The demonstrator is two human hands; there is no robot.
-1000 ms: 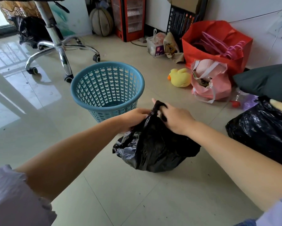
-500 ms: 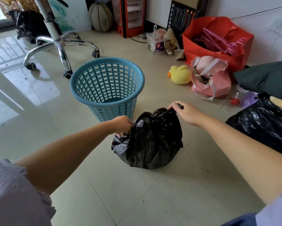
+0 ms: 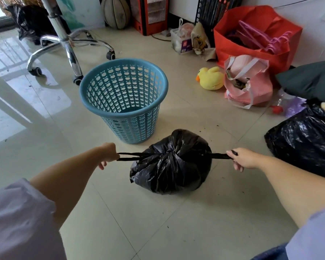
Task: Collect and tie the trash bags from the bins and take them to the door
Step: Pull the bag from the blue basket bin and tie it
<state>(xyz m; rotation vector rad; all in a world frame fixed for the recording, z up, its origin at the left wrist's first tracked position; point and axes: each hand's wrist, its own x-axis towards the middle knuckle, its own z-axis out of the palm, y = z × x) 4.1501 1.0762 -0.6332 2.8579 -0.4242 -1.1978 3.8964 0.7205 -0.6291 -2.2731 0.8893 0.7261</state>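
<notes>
Hands (image 3: 110, 153) (image 3: 241, 158) grip black trash bag's (image 3: 172, 164) taut ties.

Cut off by the right edge: second black bag (image 3: 304, 147) and dark cushion (image 3: 311, 81); by the top edge: office chair (image 3: 64, 38), ball (image 3: 116, 12), red heater (image 3: 150, 15); hidden inside curled fingers: strap ends of the trash bag (image 3: 171, 162); unreadable: contents of the pink bag (image 3: 251, 87).

- You had no readable text in view; the print on the small box (image 3: 184, 46) by the far wall was too blurred.
</notes>
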